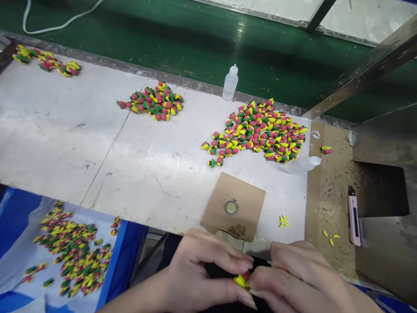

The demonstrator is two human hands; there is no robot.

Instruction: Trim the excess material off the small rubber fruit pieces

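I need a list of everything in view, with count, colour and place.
heaps of moulded pieces: three, red, green and yellow, on the white table
fourth heap: one, same colours, on a blue-edged tray, lower left
dropper bottles: two, translucent, one upright, one lying, on the table
cardboard square: one, brown, table front
round metal pendant: one, silver, on the cardboard
utility knife: one, pink, far right
green belt: one, behind the table
left hand: one, lower middle, pinching a yellow and red piece
right hand: one, lower middle, on the same piece
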